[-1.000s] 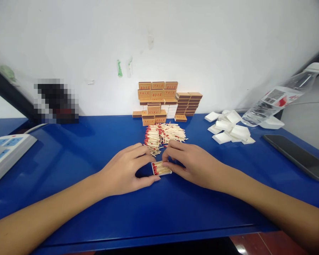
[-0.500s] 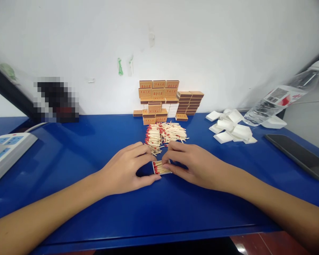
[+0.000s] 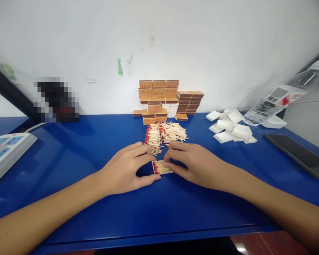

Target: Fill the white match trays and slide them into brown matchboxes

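A small white matchbox tray lies on the blue table, filled with red-tipped matches. My left hand grips the tray's left end, with the thumb at the near side and the index finger at the far side. Over the tray's right half, my right hand has its thumb and fingertips pinched together on the matches. Its fingers partly hide that end. Just beyond the hands, a heap of loose matches is spread on the table.
Stacked matchboxes stand against the wall behind the heap. White trays are piled at the right, near a tilted plastic bottle and a phone. A power strip lies at the left on the blue table.
My right fingertips have shifted slightly to the right along the tray, showing a little more of the matches. My left hand and the tray stay in place.
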A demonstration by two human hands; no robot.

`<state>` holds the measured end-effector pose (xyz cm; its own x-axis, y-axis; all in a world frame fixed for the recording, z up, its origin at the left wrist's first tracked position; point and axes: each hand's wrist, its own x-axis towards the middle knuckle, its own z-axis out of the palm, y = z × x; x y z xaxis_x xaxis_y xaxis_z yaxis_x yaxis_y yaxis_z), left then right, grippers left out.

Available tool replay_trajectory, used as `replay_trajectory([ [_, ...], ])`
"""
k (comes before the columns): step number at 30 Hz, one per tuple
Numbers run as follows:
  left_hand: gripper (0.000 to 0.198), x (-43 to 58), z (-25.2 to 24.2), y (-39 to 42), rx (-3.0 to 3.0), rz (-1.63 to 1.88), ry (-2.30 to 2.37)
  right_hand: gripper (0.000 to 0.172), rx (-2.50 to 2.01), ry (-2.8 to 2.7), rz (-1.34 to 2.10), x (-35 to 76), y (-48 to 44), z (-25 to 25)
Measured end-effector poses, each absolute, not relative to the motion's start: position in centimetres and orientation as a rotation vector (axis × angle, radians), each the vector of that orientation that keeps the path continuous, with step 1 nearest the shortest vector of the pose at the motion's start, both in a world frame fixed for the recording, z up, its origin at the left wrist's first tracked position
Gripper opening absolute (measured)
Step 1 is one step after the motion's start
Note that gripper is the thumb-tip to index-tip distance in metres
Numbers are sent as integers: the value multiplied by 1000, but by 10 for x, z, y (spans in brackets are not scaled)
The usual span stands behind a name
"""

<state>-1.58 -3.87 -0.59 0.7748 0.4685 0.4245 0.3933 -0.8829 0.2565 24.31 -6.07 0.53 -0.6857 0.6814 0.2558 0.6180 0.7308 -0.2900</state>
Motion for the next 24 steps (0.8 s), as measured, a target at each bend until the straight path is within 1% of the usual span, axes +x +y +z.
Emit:
replay_trajectory([
  [8, 30, -16, -6, -38, 2816, 733, 677, 14, -1012, -2579, 295, 241, -63, 6],
  [13, 30, -16, -7, -38, 2817, 752, 669, 19, -904, -2599, 359, 241, -65, 8],
  [19, 29, -15, -7, -38, 2820, 754, 663, 23, -919, -2603, 327, 242, -64, 4],
  [24, 29, -15, -6, -38, 2821, 740, 674, 22, -933, -2614, 291, 242, -63, 4],
])
